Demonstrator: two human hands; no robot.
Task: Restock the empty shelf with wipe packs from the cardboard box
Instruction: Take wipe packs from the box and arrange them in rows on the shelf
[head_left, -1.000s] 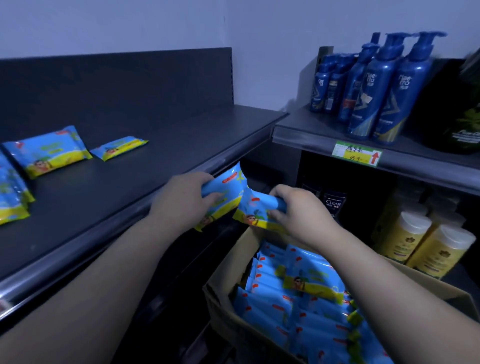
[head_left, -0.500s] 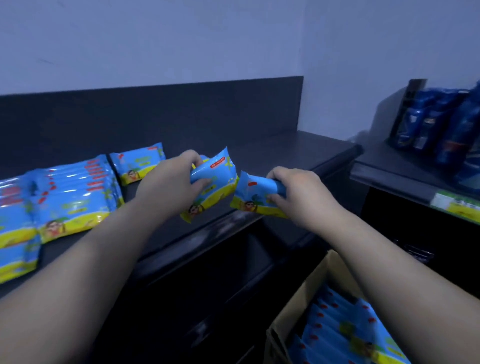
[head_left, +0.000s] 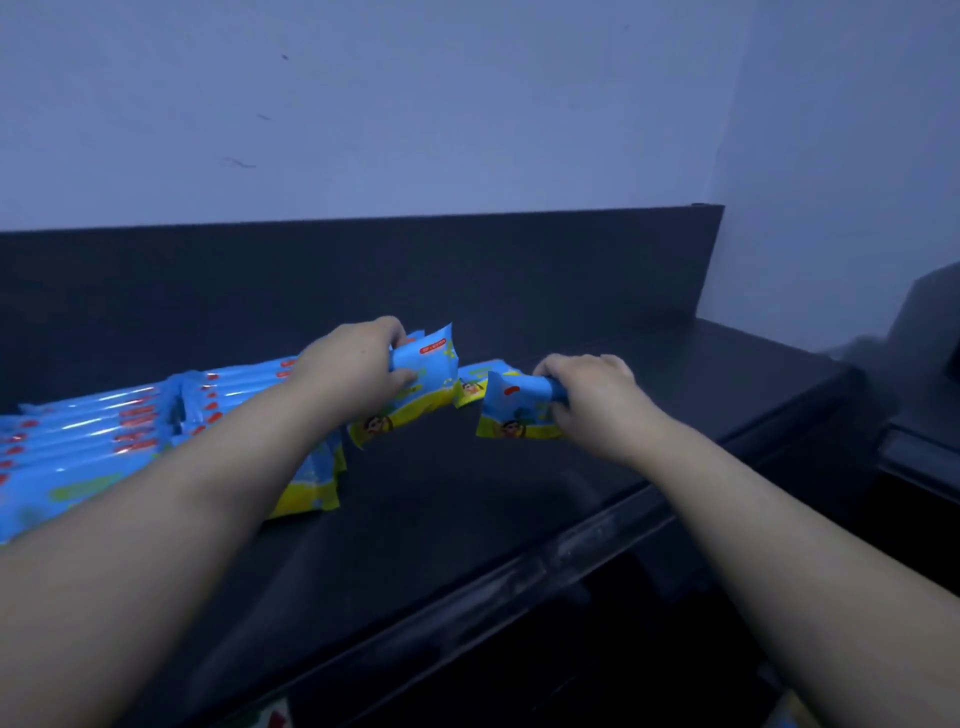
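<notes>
Both hands are out over the dark matte shelf (head_left: 467, 514), each with fingers curled tight round a soft, crinkly plastic pack. The left hand (head_left: 358, 374) grips a glossy blue pillow-shaped wipe pack (head_left: 428, 382) with a yellow bottom band and a red label, held tilted, while the right hand (head_left: 592, 400) squeezes a second pack (head_left: 511, 410) by one end so the film bunches up. Off to the left a row of packs (head_left: 104, 431) lies overlapped on the shelf, shiny film catching light, and one flat pack (head_left: 471, 383) lies behind the hands, in front of the flat dark back panel (head_left: 363, 280).
</notes>
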